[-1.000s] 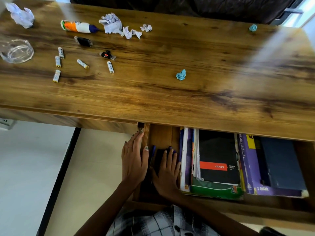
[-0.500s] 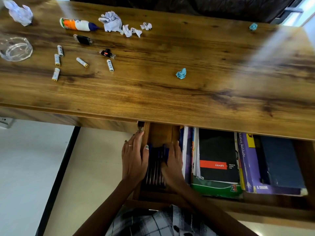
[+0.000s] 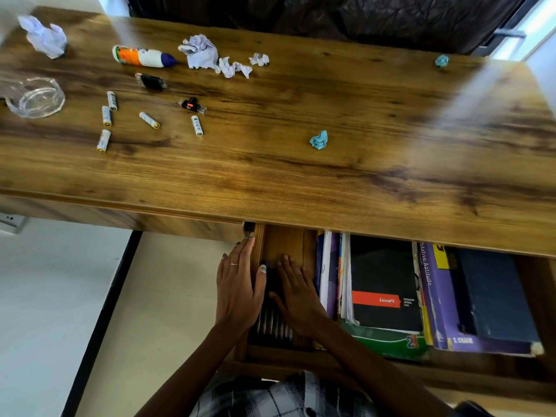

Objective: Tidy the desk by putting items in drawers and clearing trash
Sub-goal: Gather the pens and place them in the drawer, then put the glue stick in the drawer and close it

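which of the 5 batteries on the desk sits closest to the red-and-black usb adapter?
The battery just below the adapter, rightmost of the five. The other four lie farther left, toward the glass ashtray.

Operator: bare forearms, checked garment.
Left hand (image 3: 237, 291) carries a thin ring; pale nail polish, apparently greenish. Right hand (image 3: 299, 296) unadorned. Garment: black-and-white plaid.
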`<state>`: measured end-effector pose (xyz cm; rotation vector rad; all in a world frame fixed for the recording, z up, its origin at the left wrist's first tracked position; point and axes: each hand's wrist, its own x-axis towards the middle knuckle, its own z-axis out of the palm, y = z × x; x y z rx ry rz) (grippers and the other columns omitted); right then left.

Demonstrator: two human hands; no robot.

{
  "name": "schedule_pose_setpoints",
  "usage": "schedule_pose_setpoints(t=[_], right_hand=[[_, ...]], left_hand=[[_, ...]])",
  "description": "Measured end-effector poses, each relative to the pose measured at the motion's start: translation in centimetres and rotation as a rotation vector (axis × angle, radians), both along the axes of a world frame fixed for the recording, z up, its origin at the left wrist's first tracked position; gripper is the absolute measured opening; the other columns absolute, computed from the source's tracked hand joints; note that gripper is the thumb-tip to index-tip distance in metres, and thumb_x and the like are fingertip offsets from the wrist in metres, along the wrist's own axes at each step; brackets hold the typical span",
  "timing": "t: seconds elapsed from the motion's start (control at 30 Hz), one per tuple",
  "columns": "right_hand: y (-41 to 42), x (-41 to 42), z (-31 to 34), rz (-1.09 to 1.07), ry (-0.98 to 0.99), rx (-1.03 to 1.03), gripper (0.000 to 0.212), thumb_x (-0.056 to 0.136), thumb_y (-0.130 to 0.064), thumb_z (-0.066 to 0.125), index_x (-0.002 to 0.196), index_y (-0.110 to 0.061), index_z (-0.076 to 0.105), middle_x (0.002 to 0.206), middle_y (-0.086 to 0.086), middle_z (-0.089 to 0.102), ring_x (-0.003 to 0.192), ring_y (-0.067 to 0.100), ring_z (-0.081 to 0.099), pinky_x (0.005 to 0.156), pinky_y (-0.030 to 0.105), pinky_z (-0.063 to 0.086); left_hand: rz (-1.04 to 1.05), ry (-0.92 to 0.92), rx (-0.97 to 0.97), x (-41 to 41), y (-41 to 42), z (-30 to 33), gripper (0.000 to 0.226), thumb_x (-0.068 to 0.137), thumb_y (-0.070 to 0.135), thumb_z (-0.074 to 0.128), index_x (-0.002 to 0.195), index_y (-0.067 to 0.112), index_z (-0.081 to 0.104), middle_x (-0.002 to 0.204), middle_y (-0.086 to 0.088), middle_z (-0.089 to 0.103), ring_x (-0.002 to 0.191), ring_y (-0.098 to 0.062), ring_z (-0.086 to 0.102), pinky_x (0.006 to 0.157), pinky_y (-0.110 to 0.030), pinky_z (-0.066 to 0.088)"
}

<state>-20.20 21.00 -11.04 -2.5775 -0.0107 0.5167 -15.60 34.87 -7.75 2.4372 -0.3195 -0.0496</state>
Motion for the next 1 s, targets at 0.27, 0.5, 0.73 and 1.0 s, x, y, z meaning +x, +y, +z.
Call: schedule_pose_setpoints(t=[0.27, 0.5, 0.73, 1.0], right_hand=[[-0.1, 0.9, 3.4, -0.282, -0.49, 0.031, 0.03, 0.092, -0.031, 0.038, 0.118, -0.023, 0.052, 0.115, -0.001, 0.054, 0.108, 0.01, 0.039, 0.089, 0.03, 0.042], [-0.2, 4.9, 6.6, -0.267, -0.639, 0.187, 0.024, 0.091, -0.023, 0.039, 0.107, -0.022, 0.057, 0.104, -0.004, 0.055, 0.101, 0.01, 0.045, 0.084, 0.028, 0.039], [2.0, 13.1, 10.2, -0.159, -0.751, 0.156, 0.024, 0.086, -0.02, 0.041, 0.104, -0.022, 0.057, 0.102, -0.004, 0.056, 0.097, 0.008, 0.045, 0.081, 0.026, 0.034], [6.0, 25.5, 13.0, 0.004, -0.79, 0.091, 0.025, 0.084, -0.009, 0.05, 0.105, -0.014, 0.061, 0.104, 0.004, 0.057, 0.093, 0.016, 0.053, 0.076, 0.025, 0.036]], left_hand=[[0.018, -0.011, -0.018, -0.1, 0.1, -0.1, 0.055, 0.092, 0.04, 0.033, 0.142, 0.018, 0.033, 0.145, -0.001, 0.041, 0.135, -0.013, 0.035, 0.112, -0.032, 0.02], [0.055, -0.115, -0.11, 1.8, 1.0, 1.3, 0.046, 0.091, 0.036, 0.038, 0.136, 0.024, 0.04, 0.138, 0.004, 0.047, 0.128, -0.005, 0.037, 0.106, -0.026, 0.029], [0.17, -0.28, -0.132, 11.2, 3.0, 4.5, 0.042, 0.092, 0.032, 0.041, 0.132, 0.019, 0.044, 0.134, -0.002, 0.051, 0.122, -0.015, 0.045, 0.1, -0.034, 0.037], [0.332, -0.213, 0.078, 22.9, 6.3, 4.8, 0.049, 0.093, 0.037, 0.039, 0.138, 0.019, 0.039, 0.143, -0.004, 0.041, 0.13, -0.024, 0.038, 0.106, -0.04, 0.029]])
